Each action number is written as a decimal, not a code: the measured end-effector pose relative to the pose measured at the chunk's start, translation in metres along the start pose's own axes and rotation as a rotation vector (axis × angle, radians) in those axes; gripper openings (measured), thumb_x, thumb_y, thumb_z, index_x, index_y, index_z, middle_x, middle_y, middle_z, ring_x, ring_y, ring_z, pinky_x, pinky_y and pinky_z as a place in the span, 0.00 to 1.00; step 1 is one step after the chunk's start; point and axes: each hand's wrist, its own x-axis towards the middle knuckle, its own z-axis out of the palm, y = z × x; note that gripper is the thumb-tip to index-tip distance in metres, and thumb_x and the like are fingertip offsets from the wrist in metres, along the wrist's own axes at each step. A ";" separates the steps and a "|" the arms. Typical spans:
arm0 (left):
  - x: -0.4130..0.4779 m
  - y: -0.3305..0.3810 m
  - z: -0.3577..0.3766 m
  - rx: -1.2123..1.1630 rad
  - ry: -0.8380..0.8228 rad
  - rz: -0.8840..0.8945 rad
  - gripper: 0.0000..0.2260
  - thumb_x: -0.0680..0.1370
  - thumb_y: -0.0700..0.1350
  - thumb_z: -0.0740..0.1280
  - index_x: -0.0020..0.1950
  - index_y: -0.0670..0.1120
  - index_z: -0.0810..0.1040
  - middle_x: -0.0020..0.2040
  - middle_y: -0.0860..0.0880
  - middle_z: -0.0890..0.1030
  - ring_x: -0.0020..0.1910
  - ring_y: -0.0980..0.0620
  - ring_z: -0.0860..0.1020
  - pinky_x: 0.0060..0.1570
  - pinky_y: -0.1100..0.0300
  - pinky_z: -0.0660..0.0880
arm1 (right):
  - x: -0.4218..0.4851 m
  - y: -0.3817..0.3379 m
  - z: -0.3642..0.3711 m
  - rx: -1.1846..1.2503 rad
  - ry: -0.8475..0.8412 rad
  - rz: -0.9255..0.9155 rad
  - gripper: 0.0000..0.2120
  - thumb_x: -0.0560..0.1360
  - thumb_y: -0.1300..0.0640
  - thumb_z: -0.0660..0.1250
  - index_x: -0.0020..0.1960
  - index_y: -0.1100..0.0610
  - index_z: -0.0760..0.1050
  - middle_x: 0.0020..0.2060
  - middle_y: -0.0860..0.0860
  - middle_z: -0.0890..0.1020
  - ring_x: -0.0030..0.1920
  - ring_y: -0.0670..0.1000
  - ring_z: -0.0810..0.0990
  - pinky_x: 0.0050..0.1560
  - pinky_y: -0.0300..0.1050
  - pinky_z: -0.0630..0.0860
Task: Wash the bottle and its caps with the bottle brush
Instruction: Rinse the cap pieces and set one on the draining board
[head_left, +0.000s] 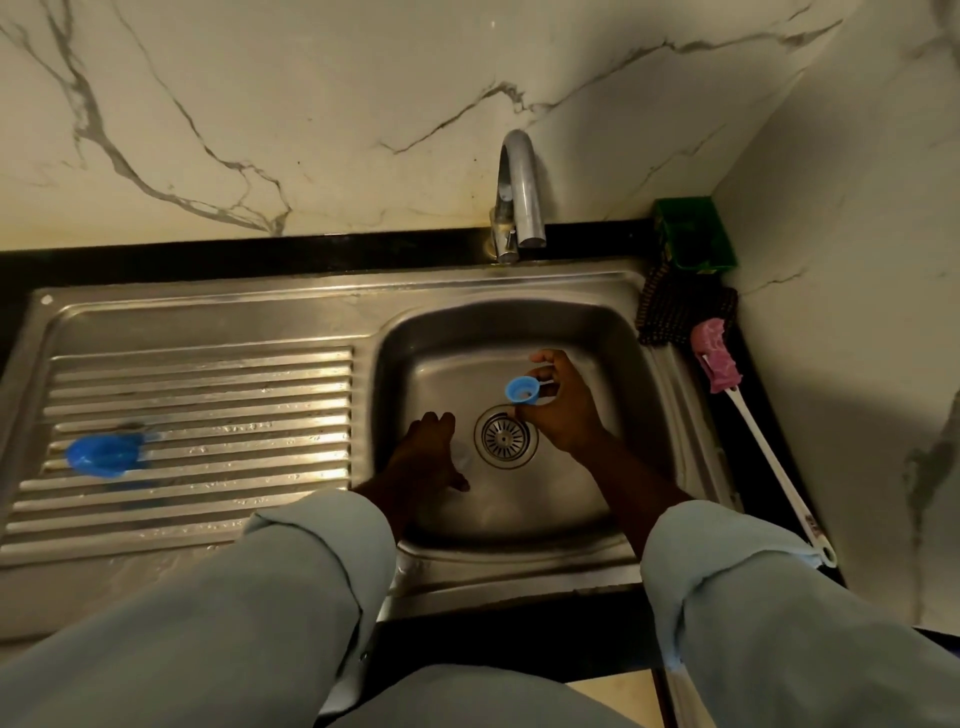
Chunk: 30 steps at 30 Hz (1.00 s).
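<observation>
My right hand (558, 410) pinches a small blue cap (522, 391) over the sink basin (571, 332), just above the drain (505, 437). My left hand (426, 457) reaches down to the basin floor left of the drain, fingers stretched out. A faint clear cap (460, 453) lies by its thumb side; whether the hand touches it is unclear. The blue bottle (104, 455) lies on its side on the ribbed drainboard (208, 395) at the left. The bottle brush (716, 361), with a pink head and a long white handle, lies on the counter to the right of the sink.
The tap (519, 192) stands behind the basin with no water running. A green tub (693, 235) and a dark scrubbing pad (675, 312) sit in the back right corner. Marble walls close in the back and the right side.
</observation>
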 end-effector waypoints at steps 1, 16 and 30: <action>0.001 0.002 -0.005 0.002 0.002 -0.003 0.45 0.61 0.57 0.84 0.71 0.46 0.67 0.66 0.44 0.71 0.65 0.43 0.72 0.60 0.48 0.76 | 0.001 -0.003 -0.001 -0.004 0.005 -0.005 0.37 0.64 0.60 0.83 0.68 0.52 0.70 0.53 0.43 0.79 0.54 0.47 0.81 0.53 0.42 0.81; 0.029 0.085 -0.157 -0.539 0.556 0.089 0.05 0.80 0.46 0.68 0.52 0.45 0.78 0.47 0.46 0.81 0.45 0.48 0.79 0.46 0.57 0.74 | 0.043 -0.051 -0.012 -0.092 0.095 -0.227 0.36 0.65 0.63 0.81 0.68 0.59 0.69 0.51 0.52 0.83 0.52 0.51 0.83 0.57 0.47 0.79; 0.065 0.126 -0.214 -0.577 0.412 -0.034 0.13 0.78 0.51 0.72 0.56 0.42 0.83 0.47 0.46 0.81 0.45 0.49 0.80 0.45 0.59 0.75 | 0.060 -0.064 -0.022 -0.137 0.104 -0.302 0.20 0.69 0.55 0.79 0.57 0.57 0.77 0.50 0.49 0.81 0.50 0.46 0.81 0.54 0.43 0.80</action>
